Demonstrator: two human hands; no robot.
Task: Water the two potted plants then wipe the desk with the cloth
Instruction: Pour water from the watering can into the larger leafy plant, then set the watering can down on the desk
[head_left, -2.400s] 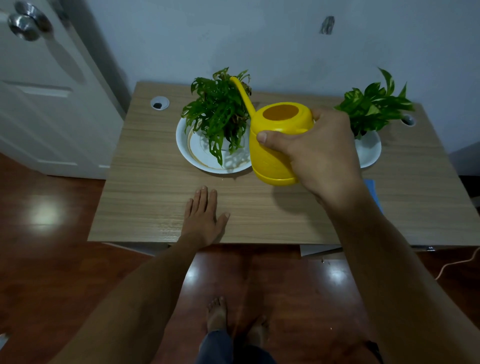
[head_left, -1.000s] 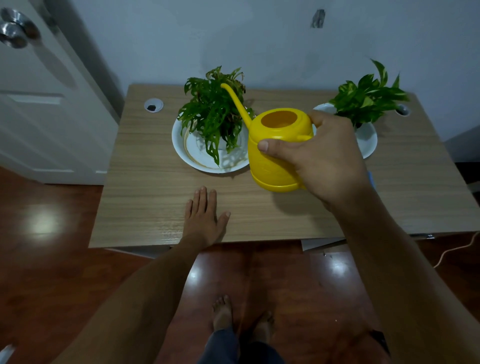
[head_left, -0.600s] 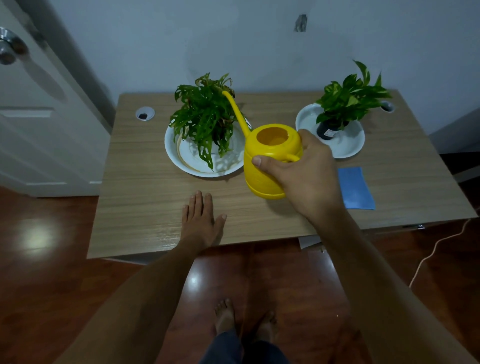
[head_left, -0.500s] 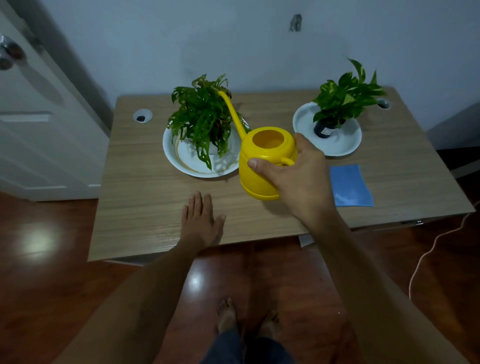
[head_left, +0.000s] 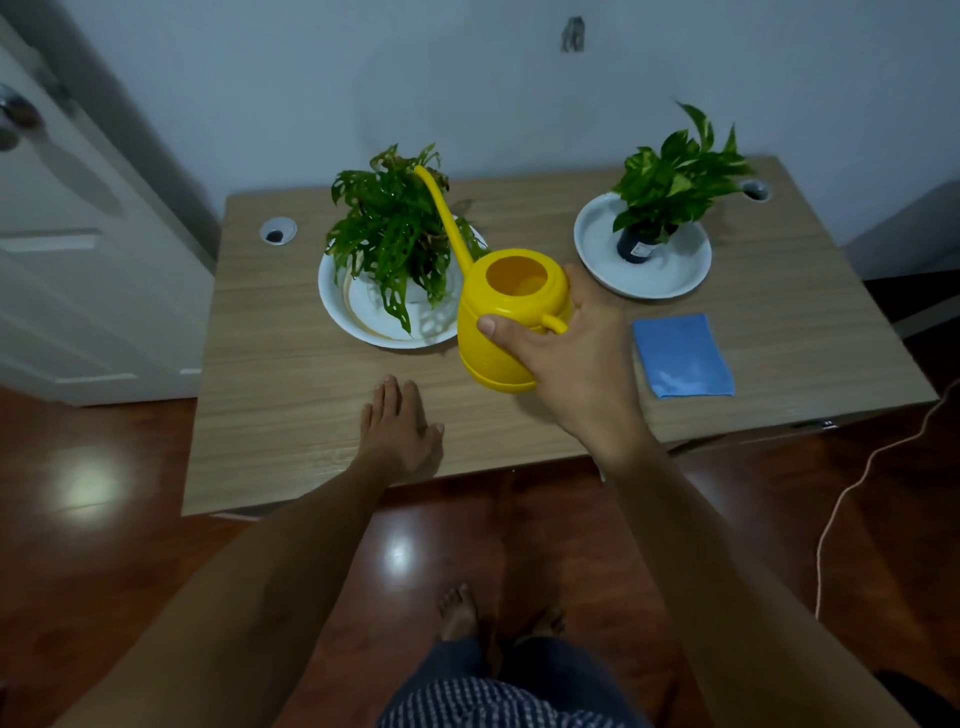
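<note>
My right hand (head_left: 569, 358) grips the handle of a yellow watering can (head_left: 506, 312), held near upright just above the wooden desk (head_left: 291, 374); its long spout points up and left over the left plant (head_left: 392, 234). That leafy plant stands on a white plate (head_left: 363, 317). The right plant (head_left: 675, 176) sits in a small dark pot on another white plate (head_left: 670, 270). A folded blue cloth (head_left: 680, 356) lies flat to the right of my right hand. My left hand (head_left: 397, 426) rests flat on the desk near its front edge, fingers spread, holding nothing.
The desk stands against a pale wall, with round cable holes at the back left (head_left: 278, 231) and back right (head_left: 756, 190). A white door (head_left: 78, 249) is to the left. A cable (head_left: 857, 478) trails on the wooden floor at the right. My bare feet (head_left: 496, 613) are below the desk edge.
The can has come back from over the left plant, lowered and levelled toward the desk's front middle. My view has pulled back, so the blue cloth and right pot now show. My left hand stays put.
</note>
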